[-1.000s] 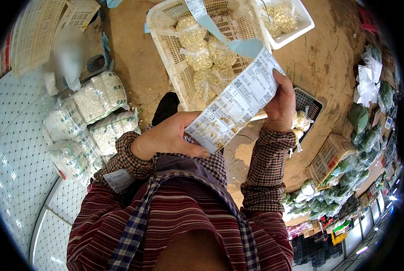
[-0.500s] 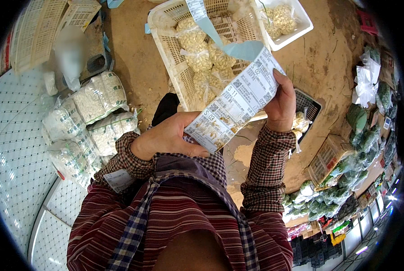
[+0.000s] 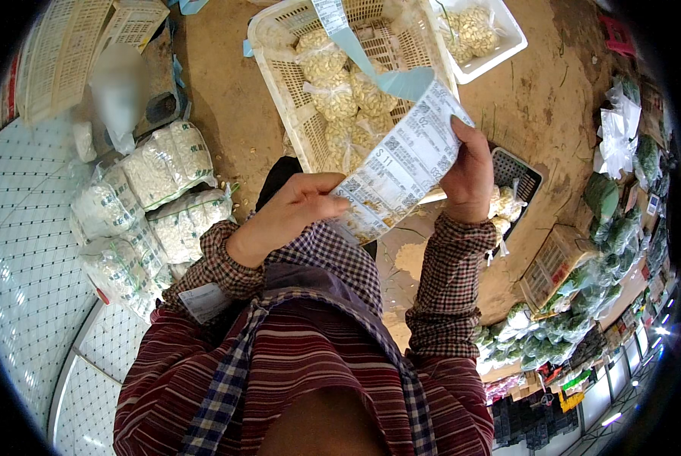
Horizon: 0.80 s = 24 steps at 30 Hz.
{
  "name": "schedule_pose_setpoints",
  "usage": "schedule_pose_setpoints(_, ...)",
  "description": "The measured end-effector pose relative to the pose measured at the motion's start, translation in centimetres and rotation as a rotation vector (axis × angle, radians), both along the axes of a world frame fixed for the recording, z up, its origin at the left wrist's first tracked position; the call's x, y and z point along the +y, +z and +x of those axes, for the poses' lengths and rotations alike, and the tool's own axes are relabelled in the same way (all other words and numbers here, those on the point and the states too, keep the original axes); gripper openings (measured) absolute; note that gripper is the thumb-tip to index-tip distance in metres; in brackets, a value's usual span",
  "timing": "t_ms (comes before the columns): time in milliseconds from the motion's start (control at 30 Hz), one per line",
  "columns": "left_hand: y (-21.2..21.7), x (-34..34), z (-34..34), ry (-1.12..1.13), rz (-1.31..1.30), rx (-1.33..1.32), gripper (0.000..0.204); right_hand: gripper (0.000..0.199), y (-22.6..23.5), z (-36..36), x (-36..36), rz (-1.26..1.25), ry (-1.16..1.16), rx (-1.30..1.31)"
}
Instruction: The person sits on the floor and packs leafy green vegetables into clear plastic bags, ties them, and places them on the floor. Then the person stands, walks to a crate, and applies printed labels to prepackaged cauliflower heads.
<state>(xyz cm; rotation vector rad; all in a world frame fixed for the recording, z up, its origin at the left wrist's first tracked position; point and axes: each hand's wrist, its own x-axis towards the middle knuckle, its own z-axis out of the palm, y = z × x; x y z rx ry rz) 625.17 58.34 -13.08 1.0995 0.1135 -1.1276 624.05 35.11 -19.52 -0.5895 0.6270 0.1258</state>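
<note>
A strip of printed white labels on pale blue backing stretches between my hands, in front of my apron. My right hand grips its upper right end, thumb on the printed face. At the lower left end my left hand is closed, thumb and forefinger pinching the strip's edge. The blue backing curls from the far end up over a cream plastic crate. Inside that crate lie several knotted clear bags of pale, clove-like pieces. One more label sticks to my left sleeve.
Large clear bags of white pieces are stacked at the left. A white tub with bagged pieces stands behind the crate. Right of my right hand is a dark basket. Bags of green produce line the right side.
My left hand has moved up and a little right along the strip's lower end, and its thumb has come in toward the fingers. The strip has shifted slightly with my right hand.
</note>
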Motion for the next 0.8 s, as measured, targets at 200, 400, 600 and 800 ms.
schedule_pose_setpoints(200,-1.9,0.1,-0.4,0.065,0.114,-0.105,0.021,0.018,1.1,-1.6,1.7,-1.113,0.275,0.132)
schedule_pose_setpoints(400,-3.6,0.0,0.0,-0.169,0.203,-0.295,0.013,0.016,4.3,-3.2,6.3,-1.482,0.539,-0.436)
schedule_pose_setpoints(600,-5.7,1.0,1.1,-0.471,0.386,-0.397,0.013,0.018,-0.4,-4.5,7.1,-1.321,0.660,-0.547)
schedule_pose_setpoints(800,-10.3,2.2,1.1,-0.570,0.329,-0.303,0.013,0.019,-6.6,-5.5,8.4,-1.084,0.669,-0.525)
